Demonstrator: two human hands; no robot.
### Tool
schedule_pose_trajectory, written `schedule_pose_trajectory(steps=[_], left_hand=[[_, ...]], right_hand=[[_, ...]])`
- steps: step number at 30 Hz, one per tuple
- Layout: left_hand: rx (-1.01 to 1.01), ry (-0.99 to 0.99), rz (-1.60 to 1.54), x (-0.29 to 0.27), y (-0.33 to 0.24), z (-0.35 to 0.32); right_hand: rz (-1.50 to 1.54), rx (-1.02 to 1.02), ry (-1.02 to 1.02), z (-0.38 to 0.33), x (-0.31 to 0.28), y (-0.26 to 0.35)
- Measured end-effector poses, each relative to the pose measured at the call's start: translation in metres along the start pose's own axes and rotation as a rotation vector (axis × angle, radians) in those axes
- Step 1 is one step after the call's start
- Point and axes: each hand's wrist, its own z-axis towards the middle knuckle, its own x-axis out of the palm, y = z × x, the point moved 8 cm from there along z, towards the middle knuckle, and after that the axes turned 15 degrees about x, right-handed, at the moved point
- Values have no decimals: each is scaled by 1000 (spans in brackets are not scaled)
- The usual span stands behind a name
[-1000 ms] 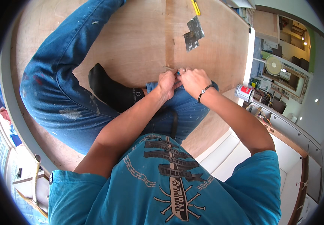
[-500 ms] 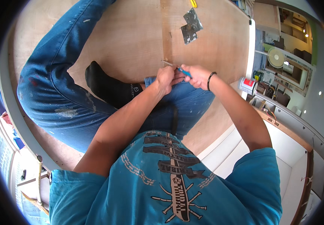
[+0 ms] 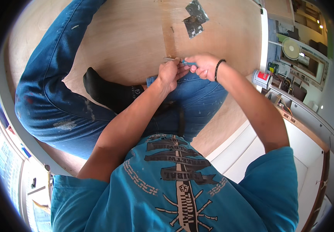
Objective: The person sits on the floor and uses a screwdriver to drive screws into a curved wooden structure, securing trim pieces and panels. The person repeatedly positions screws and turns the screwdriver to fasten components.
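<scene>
In my right hand (image 3: 206,65) is a blue-handled tool (image 3: 189,63), with the fingers closed round its handle. My left hand (image 3: 169,72) is closed just beside it, pinching a thin metal piece (image 3: 168,58) that points left past the fingers. Whether this metal joins the blue handle is hidden by the fingers. Both hands meet above my bent leg in blue jeans (image 3: 198,89), over a light plywood surface (image 3: 120,46). A darker brown strip (image 3: 169,38) runs up the plywood from near the left fingertips.
Two overlapping dark, paint-specked squares (image 3: 196,19) lie on the plywood beyond my hands. To the right, past a white edge (image 3: 264,42), stand a paint can (image 3: 261,79) and a round fan (image 3: 291,48). White compartments (image 3: 236,158) are at my right side.
Both hands have shifted slightly up in the view, and the blue handle now lies more level. The yellow object at the top edge has left the view. The dark squares appear higher.
</scene>
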Motion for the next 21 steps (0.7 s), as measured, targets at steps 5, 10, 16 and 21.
schedule_pose_trajectory(steps=[5, 10, 16, 21], left_hand=[[-20, -31, 24, -5, 7, -2], [-5, -89, 50, -10, 3, -2], [16, -51, 58, -10, 8, -4], [5, -72, 371, -21, -8, -8]], right_hand=[[90, 32, 95, -4, -1, -15], [-732, -619, -725, -58, 9, 19], [-111, -122, -40, -7, -7, 1], [368, 249, 350, -9, 3, -17]])
